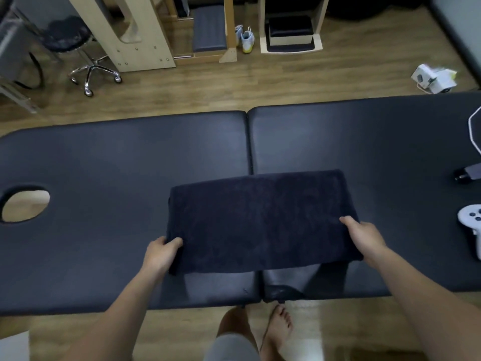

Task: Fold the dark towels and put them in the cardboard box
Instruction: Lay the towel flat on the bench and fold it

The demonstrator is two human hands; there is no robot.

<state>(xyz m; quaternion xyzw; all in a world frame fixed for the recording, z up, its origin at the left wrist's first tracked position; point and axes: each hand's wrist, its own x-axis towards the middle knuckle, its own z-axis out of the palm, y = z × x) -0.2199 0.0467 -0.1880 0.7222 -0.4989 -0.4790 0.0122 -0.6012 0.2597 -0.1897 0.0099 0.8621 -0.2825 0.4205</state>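
Both hands grip a half-folded dark towel straddling the table's seam

The left hand (162, 252) has its fingers curled round the towel's (260, 220) near corner, left of the seam (250, 142); the right hand (364, 235) grips the opposite end, right of the seam, thumb on top, fingers hidden beneath; the towel's far edge rests on the massage table (104, 157) across the seam, its near edge seemingly raised, shadow below. Risks, as I judge them: the layers could slide apart if one hand leads, skewing the next fold; a dark strip under the right end may be a loose layer or only shadow, and could drop; a wide sweep rightward might knock the white controller (471, 222) far right of the seam; no cardboard box is in view, so the carry means turning without sight of it.
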